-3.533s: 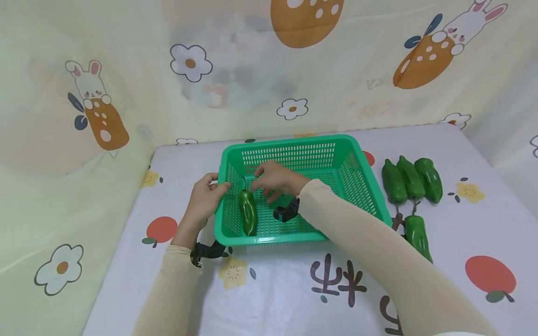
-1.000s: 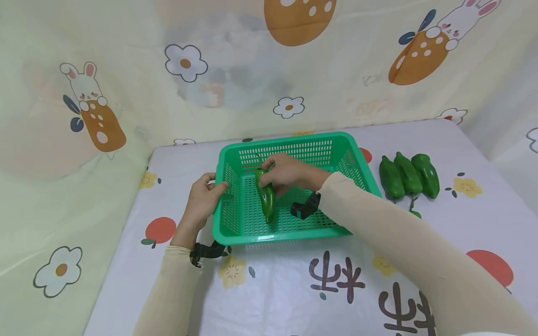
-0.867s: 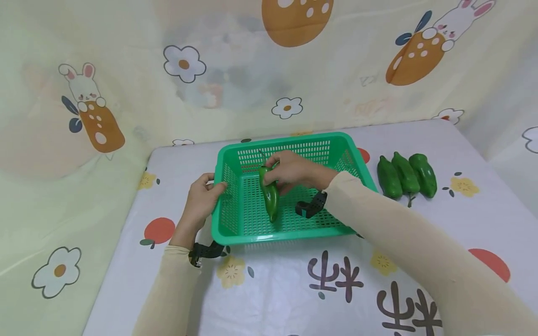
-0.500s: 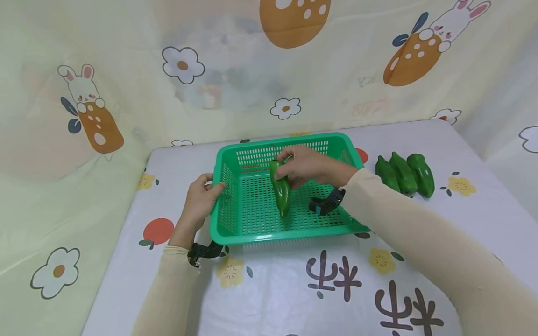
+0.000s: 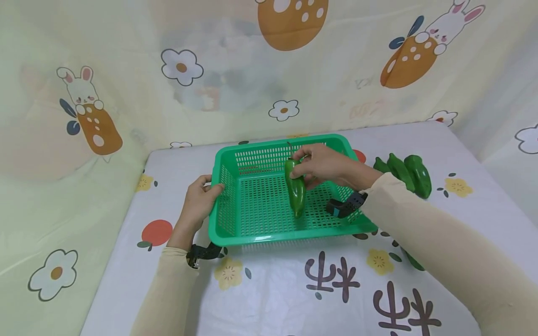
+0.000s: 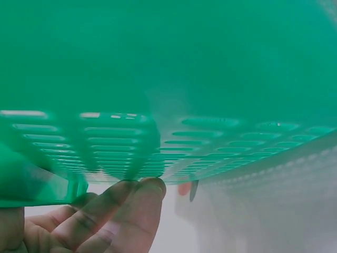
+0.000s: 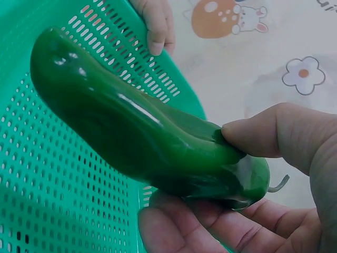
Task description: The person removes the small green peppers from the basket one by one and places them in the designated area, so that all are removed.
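A long, glossy green pepper (image 5: 296, 193) hangs tilted over the right half of the green plastic basket (image 5: 269, 239). My right hand (image 5: 321, 165) pinches it near the stem end, thumb on one side and fingers on the other. In the right wrist view the pepper (image 7: 142, 132) points its tip away from the palm, and its thin curved stem (image 7: 280, 183) shows by the fingers. My left hand (image 5: 199, 200) grips the basket's left rim, thumb over the edge. Its fingers (image 6: 139, 211) lie against the outer slotted wall in the left wrist view.
To the right of the basket several green peppers (image 5: 418, 175) lie on the patterned tablecloth (image 5: 269, 298); the right sleeve (image 5: 437, 238) partly covers them. A printed curtain (image 5: 235, 93) rises behind the table. Each wrist carries a black strap (image 5: 206, 252).
My right hand reached to the pepper at the basket's left side, took hold of it, and has carried it up and rightward. The left hand keeps its grip on the rim.
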Available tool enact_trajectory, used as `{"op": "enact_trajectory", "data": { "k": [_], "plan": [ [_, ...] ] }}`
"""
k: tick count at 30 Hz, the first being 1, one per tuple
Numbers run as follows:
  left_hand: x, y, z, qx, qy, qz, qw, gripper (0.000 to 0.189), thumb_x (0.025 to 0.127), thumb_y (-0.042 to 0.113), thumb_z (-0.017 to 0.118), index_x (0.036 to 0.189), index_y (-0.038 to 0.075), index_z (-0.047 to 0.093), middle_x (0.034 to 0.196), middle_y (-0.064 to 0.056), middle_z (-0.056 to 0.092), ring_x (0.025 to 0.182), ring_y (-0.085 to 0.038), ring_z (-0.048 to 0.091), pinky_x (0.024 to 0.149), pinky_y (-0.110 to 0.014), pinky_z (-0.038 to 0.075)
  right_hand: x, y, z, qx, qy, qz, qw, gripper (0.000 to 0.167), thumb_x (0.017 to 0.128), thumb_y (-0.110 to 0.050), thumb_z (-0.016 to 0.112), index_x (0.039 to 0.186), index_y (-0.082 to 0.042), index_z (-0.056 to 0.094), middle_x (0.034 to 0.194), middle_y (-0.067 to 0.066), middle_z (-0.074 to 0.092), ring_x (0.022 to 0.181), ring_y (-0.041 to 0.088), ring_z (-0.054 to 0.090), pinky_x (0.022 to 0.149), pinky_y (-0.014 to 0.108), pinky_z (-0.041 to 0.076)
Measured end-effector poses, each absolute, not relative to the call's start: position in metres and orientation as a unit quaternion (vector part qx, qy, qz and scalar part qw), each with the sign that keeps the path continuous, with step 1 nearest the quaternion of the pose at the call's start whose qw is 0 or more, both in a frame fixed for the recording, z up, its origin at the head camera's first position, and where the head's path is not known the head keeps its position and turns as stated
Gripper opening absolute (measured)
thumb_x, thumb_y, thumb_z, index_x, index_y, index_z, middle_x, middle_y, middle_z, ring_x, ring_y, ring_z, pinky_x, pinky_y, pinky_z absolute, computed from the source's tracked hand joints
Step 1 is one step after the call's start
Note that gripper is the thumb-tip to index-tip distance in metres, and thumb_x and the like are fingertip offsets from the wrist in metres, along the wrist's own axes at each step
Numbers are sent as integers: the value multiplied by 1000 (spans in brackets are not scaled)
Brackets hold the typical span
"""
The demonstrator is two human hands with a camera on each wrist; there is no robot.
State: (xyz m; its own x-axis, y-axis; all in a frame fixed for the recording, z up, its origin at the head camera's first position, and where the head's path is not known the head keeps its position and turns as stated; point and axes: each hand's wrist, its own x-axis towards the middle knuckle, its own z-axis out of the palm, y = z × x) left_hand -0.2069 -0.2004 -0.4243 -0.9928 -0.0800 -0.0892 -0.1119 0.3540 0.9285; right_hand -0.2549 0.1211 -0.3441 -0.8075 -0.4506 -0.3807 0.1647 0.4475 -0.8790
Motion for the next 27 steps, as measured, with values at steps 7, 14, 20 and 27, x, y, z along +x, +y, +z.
{"op": "enact_trajectory", "data": {
  "k": [7, 14, 20, 27],
  "plan": [
    [-206, -199, -423, -59, 821, 568, 17, 40, 103, 19, 58, 138, 0, 56, 108, -24, 73, 76, -21, 76, 63, -31, 66, -246, 139, -342, -79, 799, -524, 283, 57, 96, -11, 70, 144, 3, 43, 113, 18, 62, 88, 27, 70, 85, 46, 65],
    [-206, -199, -425, -59, 822, 566, 19, 40, 103, 18, 57, 139, -1, 56, 109, -24, 73, 76, -20, 75, 63, -30, 65, -240, 158, -344, -73, 806, -519, 274, 62, 97, -15, 70, 149, 0, 40, 119, 18, 56, 91, 28, 66, 87, 46, 65],
    [-206, -200, -425, -60, 824, 563, 15, 40, 103, 18, 58, 138, 0, 56, 109, -24, 73, 77, -20, 75, 64, -30, 65, -235, 173, -343, -75, 811, -515, 267, 66, 97, -17, 70, 153, 0, 37, 122, 19, 53, 91, 28, 64, 84, 42, 65],
    [-206, -199, -425, -63, 826, 560, 14, 39, 104, 19, 58, 138, 0, 56, 110, -24, 73, 78, -21, 76, 65, -30, 65, -229, 189, -342, -66, 817, -514, 254, 68, 98, -16, 70, 154, 1, 35, 114, 14, 55, 81, 21, 63, 85, 46, 65]
  ]
}}
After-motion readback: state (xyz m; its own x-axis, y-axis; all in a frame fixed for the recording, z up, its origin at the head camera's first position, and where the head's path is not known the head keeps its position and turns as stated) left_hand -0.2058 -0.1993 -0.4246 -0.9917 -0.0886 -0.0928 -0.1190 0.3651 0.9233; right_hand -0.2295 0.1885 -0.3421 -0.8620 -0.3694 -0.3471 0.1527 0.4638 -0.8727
